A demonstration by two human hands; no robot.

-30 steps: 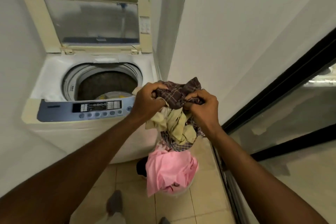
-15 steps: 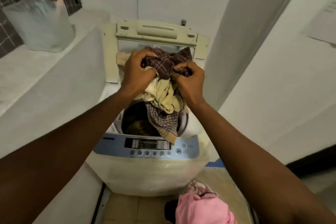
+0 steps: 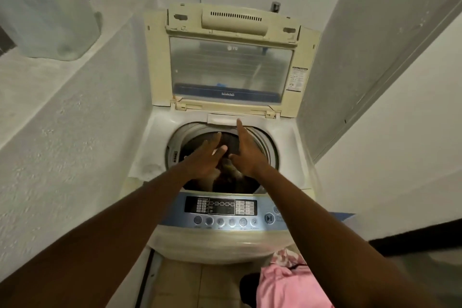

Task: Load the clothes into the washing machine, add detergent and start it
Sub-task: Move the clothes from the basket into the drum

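Two bare hands reach over the drum (image 3: 270,147) of a top-loading washer (image 3: 156,137), centre of frame, with its lid (image 3: 230,70) propped upright behind.

The likeliest slip from here is a half-done load. Clothes (image 3: 238,179) lie dark and bunched at the bottom of the drum, but a pink heap (image 3: 287,282) sits on the floor at lower right, not yet loaded and easily missed once the detergent goes in. Cloth left lumped to one side could also throw the drum off balance in the spin. Both forearms cross above the panel (image 3: 220,207), so a dropped wrist might press a button too soon. No detergent can be made out; a filmy bag (image 3: 50,15) on the ledge at upper left is too blurred to read.

The grip is wide on both sides. The left hand (image 3: 207,157) and right hand (image 3: 246,155) have their fingers straight and spread, holding nothing. The right forefinger points toward a small flap (image 3: 221,119) at the back rim; whether it touches cannot be told.
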